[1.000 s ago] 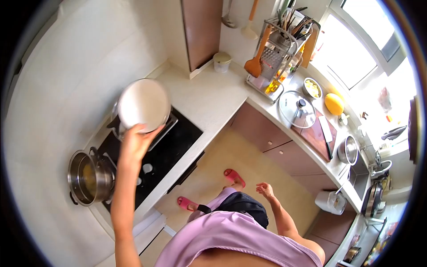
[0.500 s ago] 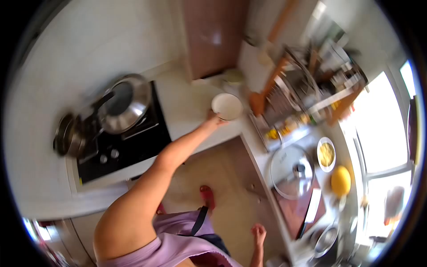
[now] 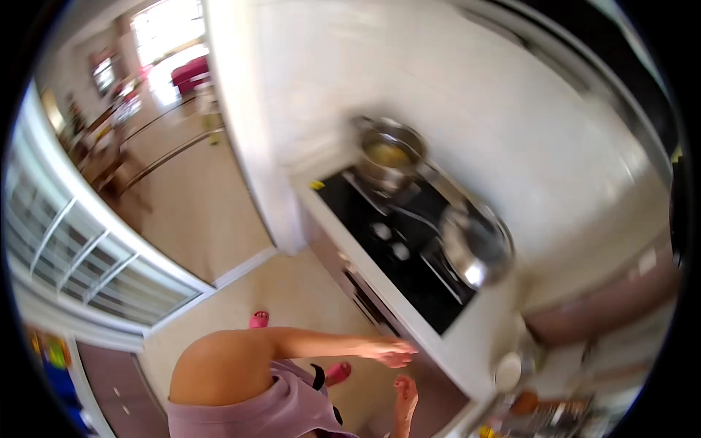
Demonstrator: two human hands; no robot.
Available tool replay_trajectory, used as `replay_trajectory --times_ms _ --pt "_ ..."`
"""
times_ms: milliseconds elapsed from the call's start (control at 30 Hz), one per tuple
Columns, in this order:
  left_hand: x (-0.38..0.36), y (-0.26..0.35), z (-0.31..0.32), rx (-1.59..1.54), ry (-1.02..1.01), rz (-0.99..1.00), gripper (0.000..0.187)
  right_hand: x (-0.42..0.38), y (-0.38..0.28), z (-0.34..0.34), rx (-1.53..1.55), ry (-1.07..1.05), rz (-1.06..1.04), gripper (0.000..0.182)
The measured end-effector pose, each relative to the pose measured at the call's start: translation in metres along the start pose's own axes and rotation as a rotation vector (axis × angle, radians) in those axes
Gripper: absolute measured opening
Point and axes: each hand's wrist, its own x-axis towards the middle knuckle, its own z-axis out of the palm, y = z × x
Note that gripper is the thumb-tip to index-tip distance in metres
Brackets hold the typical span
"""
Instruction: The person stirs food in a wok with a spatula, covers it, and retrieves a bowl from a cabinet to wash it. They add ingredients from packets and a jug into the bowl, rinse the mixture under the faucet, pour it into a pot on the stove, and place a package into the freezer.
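My left hand (image 3: 394, 352) is stretched out in front of the counter's edge, open, with its fingers apart and nothing in them. My right hand (image 3: 406, 394) is low and close by, its fingers curled in; nothing shows in it. A white bowl (image 3: 509, 371) stands on the counter corner, apart from both hands. On the black stove (image 3: 431, 292) are a steel pot (image 3: 391, 157) with something yellowish inside and a shiny steel pan (image 3: 475, 248) that looks lidded. Motion blur softens the details.
The white counter (image 3: 475, 347) runs along the wall to the corner. A blurred rack of kitchen things (image 3: 555, 417) stands at the lower right. At left, a doorway opens onto another room beside a white-framed glass door (image 3: 102, 241). Drawer handles (image 3: 369, 303) line the counter front.
My left hand has let go of the white bowl, which now stands on the counter, and has drawn back. The view has swung left toward the stove and doorway.
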Motion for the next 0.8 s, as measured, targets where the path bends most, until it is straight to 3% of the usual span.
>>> replay_trajectory --times_ms 67,100,200,267,333,467,600,667,800 --pt "-0.144 0.014 -0.077 0.102 0.303 0.134 0.042 0.053 -0.043 0.054 0.004 -0.245 -0.043 0.018" --pt "-0.212 -0.001 -0.143 -0.004 0.432 0.219 0.043 0.073 -0.067 0.088 -0.005 -0.298 -0.072 0.018" --pt "-0.439 0.017 -0.161 -0.002 1.078 0.624 0.036 0.116 -0.147 0.226 -0.003 -0.684 -0.132 0.023" --pt "-0.548 0.021 -0.149 -0.064 1.411 0.699 0.035 0.126 -0.189 0.338 0.045 -0.883 -0.211 0.024" --pt "-0.622 0.004 -0.169 -0.134 1.445 0.787 0.036 0.124 -0.24 0.451 0.101 -1.046 -0.277 0.023" --pt "-0.678 0.016 -0.229 -0.318 1.459 0.914 0.032 0.098 -0.34 0.629 0.21 -1.225 -0.301 0.021" --pt "-0.714 0.102 -0.299 -0.198 1.268 1.032 0.033 0.108 -0.417 0.749 0.271 -1.292 -0.327 0.022" --pt "-0.735 0.152 -0.346 -0.21 1.268 1.078 0.032 0.133 -0.446 0.803 0.255 -1.32 -0.353 0.023" --pt "-0.78 0.233 -0.464 -0.246 1.32 1.114 0.032 0.211 -0.483 0.908 0.341 -1.161 -0.346 0.024"
